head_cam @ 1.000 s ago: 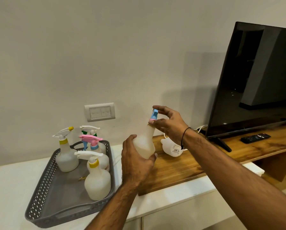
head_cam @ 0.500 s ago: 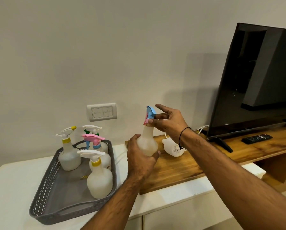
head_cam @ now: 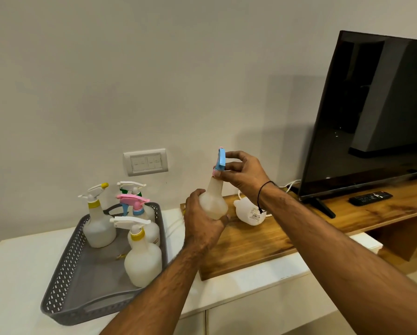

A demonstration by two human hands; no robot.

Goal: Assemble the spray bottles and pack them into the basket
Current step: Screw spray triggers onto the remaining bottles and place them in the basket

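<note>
head view: bottle (head_cam: 213, 201) in left hand (head_cam: 202, 223)

Basket (head_cam: 65, 274) sits on cabinet top (head_cam: 19, 267) at left, w/ 4 assembled spray bottles (head_cam: 143, 262) upright inside, all toward its far and right parts; 1 at front right, 1 at far left, 2 behind by the far rim. Wall switch plate (head_cam: 145, 162) is on the wall behind the basket. Right of basket, wooden shelf (head_cam: 251, 245) lies on the cabinet top and runs right. Held bottle (head_cam: 213, 201) is upright above the shelf's left end, left hand (head_cam: 202, 223) round its body, right hand (head_cam: 245, 176) at the spray head (head_cam: 220, 162) on top. Loose bottle (head_cam: 249, 211) lies on the shelf just behind-right of it. TV (head_cam: 372, 117) stands on the shelf at right; remote (head_cam: 370, 198) in front of it.
</note>
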